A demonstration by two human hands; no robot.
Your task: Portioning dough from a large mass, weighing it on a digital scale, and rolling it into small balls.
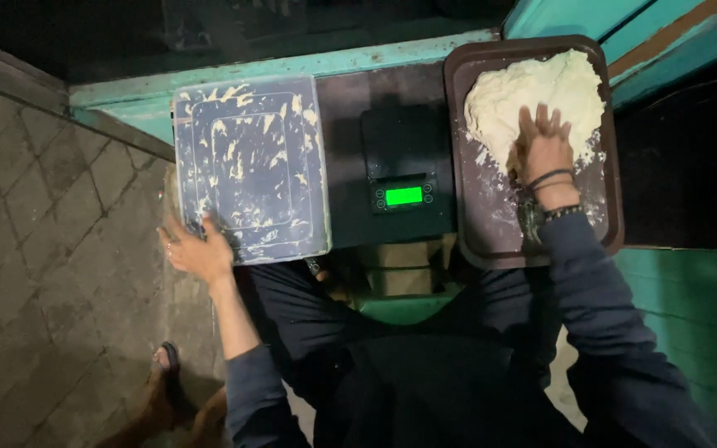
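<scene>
Right hand [543, 143] pressed flat, fingers spread, into the pale dough [533, 95] on the brown tray [491, 224]; left hand [197, 249] gripped the smeared board's [251, 166] near corner; between them, a scale [404, 178] glowed green on the tabletop [350, 108].

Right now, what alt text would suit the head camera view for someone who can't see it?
Seen from above, a person's right hand presses into pale dough on a brown tray, while the left hand grips a dough-smeared board. A digital scale sits between.
</scene>
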